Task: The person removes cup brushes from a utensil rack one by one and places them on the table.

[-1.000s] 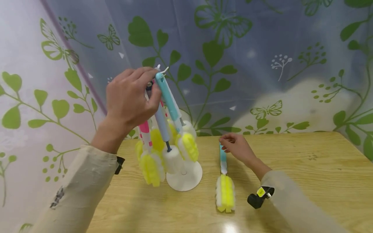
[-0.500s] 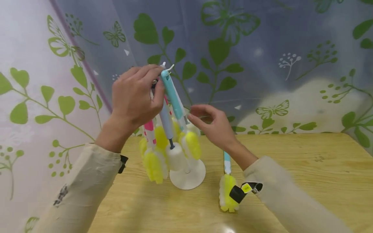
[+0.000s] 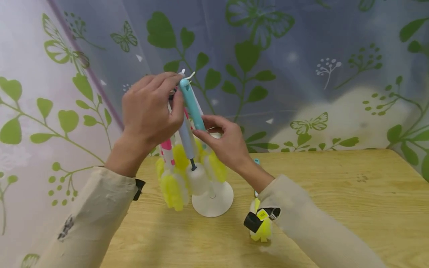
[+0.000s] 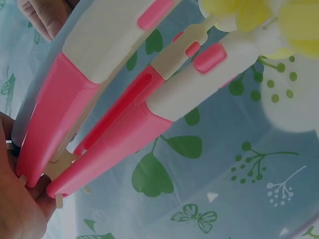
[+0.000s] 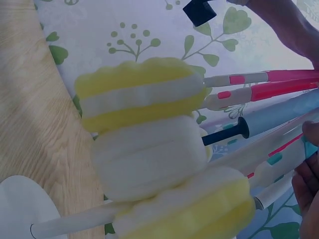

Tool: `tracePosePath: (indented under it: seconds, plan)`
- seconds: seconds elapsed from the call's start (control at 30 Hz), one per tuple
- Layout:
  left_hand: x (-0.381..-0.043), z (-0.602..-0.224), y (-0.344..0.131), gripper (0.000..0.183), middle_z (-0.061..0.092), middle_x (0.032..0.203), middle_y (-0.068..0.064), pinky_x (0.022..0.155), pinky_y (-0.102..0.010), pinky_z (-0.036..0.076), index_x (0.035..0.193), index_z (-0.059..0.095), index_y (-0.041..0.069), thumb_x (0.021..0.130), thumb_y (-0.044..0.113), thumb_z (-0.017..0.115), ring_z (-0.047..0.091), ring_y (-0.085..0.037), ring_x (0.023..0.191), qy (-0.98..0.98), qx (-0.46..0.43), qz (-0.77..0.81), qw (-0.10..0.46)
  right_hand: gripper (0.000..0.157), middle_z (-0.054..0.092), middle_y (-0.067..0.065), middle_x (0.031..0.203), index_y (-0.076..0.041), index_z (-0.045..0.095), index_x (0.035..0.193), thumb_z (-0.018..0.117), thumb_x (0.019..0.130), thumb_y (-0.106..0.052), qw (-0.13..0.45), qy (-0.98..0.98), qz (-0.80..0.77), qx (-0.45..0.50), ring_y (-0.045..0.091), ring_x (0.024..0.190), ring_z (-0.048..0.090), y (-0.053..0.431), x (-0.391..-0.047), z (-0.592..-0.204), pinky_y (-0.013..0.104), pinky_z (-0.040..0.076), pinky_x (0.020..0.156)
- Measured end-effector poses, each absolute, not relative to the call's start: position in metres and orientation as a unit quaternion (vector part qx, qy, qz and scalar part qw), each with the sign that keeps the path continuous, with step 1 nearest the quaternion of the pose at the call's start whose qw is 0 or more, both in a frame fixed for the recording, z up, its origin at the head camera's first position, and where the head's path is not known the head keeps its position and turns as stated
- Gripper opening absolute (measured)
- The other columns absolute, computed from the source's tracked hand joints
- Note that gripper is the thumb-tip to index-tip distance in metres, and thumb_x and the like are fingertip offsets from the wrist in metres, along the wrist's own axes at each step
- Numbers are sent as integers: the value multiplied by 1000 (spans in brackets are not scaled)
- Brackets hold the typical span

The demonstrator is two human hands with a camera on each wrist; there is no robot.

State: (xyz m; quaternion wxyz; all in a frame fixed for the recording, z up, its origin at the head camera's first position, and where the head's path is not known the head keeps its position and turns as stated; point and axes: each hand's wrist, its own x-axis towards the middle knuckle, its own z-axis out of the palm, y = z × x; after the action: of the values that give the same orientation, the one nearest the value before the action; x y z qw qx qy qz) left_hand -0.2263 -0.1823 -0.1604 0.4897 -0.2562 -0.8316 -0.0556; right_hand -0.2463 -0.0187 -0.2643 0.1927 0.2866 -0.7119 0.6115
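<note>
My left hand [image 3: 151, 104] grips the top of a white stand [image 3: 212, 203], close to its hooks, among the handle ends of the hanging sponge bottle brushes. With the thumb and fingers of my right hand [image 3: 226, 139] I pinch the lower handle of the teal bottle brush [image 3: 191, 102], which hangs at the stand's right side. A brush with a blue-grey handle [image 3: 187, 139] and white sponge head [image 5: 149, 159] hangs beside it. In the left wrist view, pink-handled brushes [image 4: 112, 142] hang from hooks by my left fingers. Yellow-and-white sponge heads [image 5: 144, 94] dangle above the table.
Another sponge brush [image 3: 263, 230] lies on the wooden table [image 3: 335, 208] at right, partly covered by my right wrist and its black camera [image 3: 253, 222]. Behind the table hangs a curtain [image 3: 268, 74] patterned with green leaves and butterflies.
My right hand has left the brush lying on the table, moved up and left, and taken hold of the teal brush's handle on the stand. My left hand stays at the stand's top.
</note>
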Motion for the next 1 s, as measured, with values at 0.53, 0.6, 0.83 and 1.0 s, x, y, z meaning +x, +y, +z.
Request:
tracePosePath:
  seconds: [0.53,0.6,0.83,1.0]
  plan:
    - [-228,-161,-181,42,69,110,-4,76,-45,51,111,71,7,90,25,40,63,-28,97,-826,-255,-57,500,30,70,0,96,-7,69,110,74,82,-18,164,-683,652,287,13,85,66,-16,-250,-266,32,52,76]
    - [-228,-162,-181,41,69,109,-4,76,-44,51,111,71,8,90,25,40,63,-28,97,-824,-255,-57,503,30,70,-1,97,-8,69,110,74,83,-19,165,-688,647,286,12,85,66,-16,-250,-266,32,52,76]
    - [-227,-162,-181,40,69,109,-4,77,-44,51,110,71,7,90,24,41,63,-27,97,-822,-254,-57,506,33,71,-1,99,-9,69,113,73,83,-22,164,-701,636,278,12,86,66,-16,-249,-266,31,52,76]
    - [-228,-162,-181,40,69,110,-4,79,-44,51,110,71,7,90,24,41,63,-27,98,-825,-255,-57,501,35,71,-1,99,-8,69,115,73,83,-22,167,-709,630,269,11,84,66,-15,-247,-266,30,52,74]
